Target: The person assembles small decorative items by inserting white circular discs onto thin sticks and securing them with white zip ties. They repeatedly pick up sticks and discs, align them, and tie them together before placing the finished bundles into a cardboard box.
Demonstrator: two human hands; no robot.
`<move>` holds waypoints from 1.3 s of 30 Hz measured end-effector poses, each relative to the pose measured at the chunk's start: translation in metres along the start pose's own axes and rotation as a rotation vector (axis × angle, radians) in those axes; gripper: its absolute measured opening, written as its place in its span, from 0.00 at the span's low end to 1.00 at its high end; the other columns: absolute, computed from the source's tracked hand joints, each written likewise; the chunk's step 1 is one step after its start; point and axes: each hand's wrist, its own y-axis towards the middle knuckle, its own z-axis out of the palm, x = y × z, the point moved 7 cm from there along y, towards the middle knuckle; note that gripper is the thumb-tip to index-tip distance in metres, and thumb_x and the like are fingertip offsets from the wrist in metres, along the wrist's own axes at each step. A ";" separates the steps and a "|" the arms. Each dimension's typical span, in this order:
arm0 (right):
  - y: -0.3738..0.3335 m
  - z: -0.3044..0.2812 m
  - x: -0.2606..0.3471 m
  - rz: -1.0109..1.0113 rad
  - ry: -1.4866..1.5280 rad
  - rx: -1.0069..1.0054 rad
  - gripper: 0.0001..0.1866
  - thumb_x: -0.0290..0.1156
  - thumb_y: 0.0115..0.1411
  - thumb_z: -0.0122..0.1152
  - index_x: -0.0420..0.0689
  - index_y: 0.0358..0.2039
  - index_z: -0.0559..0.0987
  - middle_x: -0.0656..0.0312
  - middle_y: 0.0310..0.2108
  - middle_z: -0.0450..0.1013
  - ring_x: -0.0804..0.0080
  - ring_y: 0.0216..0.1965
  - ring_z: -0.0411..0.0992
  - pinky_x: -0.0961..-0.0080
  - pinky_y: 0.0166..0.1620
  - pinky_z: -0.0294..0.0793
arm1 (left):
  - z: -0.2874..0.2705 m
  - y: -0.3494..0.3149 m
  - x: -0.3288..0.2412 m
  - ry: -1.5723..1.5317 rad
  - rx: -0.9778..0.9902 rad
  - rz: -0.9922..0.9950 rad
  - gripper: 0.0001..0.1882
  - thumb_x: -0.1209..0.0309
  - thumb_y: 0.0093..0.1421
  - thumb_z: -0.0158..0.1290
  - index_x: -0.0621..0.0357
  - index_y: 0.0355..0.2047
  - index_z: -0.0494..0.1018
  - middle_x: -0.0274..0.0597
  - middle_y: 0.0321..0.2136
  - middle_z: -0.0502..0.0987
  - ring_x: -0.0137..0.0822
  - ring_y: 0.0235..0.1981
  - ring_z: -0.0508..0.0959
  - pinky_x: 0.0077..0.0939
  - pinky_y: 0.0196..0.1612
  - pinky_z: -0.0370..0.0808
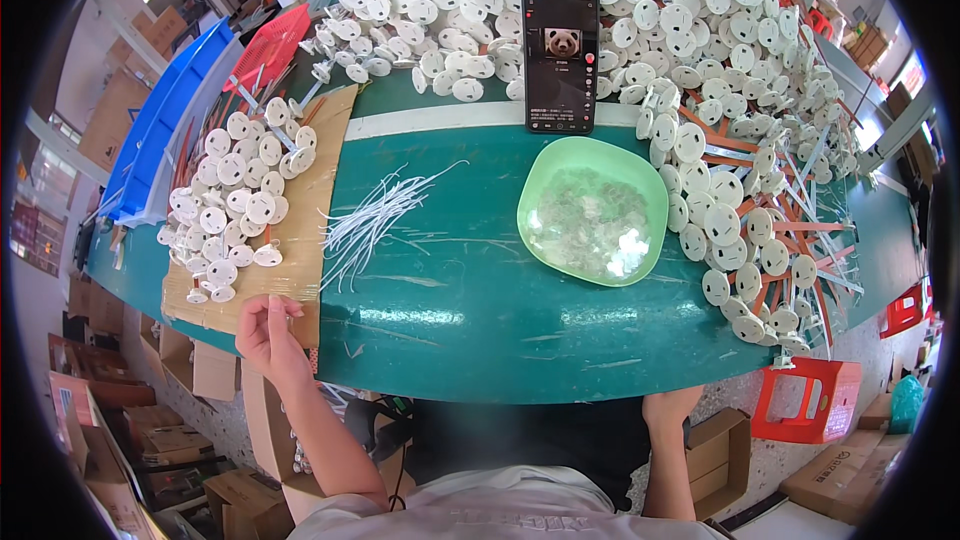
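My left hand [268, 335] is over the near edge of a cardboard sheet [290, 270] on the left of the table. Its fingers are curled together; whatever they may hold is too small to make out. Just beyond it lies a heap of white round disc-shaped parts [230, 170] with orange-brown and white strips. My right hand [672, 405] rests low at the table's front edge, near my lap, its fingers hidden. Between the hands, thin white strips [375, 220] lie in a loose bundle, and a light green bowl [535, 165] holds small clear pieces.
A phone [560, 90] stands upright at the back of the green table [450, 330]. Large piles of white disc parts [690, 20] fill the far side and right. A blue tray [165, 125] and red basket [270, 45] sit far left. A red stool [810, 400] stands on the floor at right.
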 end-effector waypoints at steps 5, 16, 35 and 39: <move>-0.003 0.001 -0.003 -0.007 -0.015 0.011 0.22 0.41 0.53 0.61 0.35 0.41 0.75 0.47 0.41 0.73 0.47 0.43 0.70 0.58 0.46 0.66 | 0.001 -0.001 -0.002 -0.008 0.007 0.003 0.03 0.78 0.62 0.49 0.66 0.31 0.69 0.41 0.23 0.74 0.28 0.26 0.71 0.21 0.32 0.68; -0.098 0.038 0.135 -0.171 0.364 0.755 0.22 0.35 0.49 0.68 0.42 0.44 0.72 0.56 0.36 0.75 0.57 0.42 0.73 0.62 0.46 0.73 | -0.001 -0.001 0.006 0.023 -0.026 -0.101 0.04 0.76 0.62 0.51 0.63 0.30 0.70 0.37 0.23 0.74 0.23 0.26 0.71 0.17 0.32 0.68; -0.320 0.078 0.252 1.208 0.930 1.907 0.35 0.66 0.52 0.57 0.50 0.43 0.59 0.47 0.42 0.69 0.60 0.43 0.71 0.68 0.46 0.72 | 0.012 0.010 0.027 -0.028 0.063 -0.182 0.09 0.71 0.61 0.55 0.59 0.25 0.70 0.28 0.17 0.71 0.17 0.19 0.67 0.13 0.23 0.62; -0.326 0.080 0.263 1.165 1.085 1.900 0.31 0.62 0.56 0.56 0.51 0.44 0.59 0.48 0.42 0.69 0.59 0.44 0.71 0.65 0.48 0.72 | 0.006 0.012 0.024 -0.038 0.050 -0.158 0.09 0.71 0.61 0.55 0.59 0.24 0.70 0.28 0.17 0.71 0.17 0.19 0.67 0.13 0.23 0.62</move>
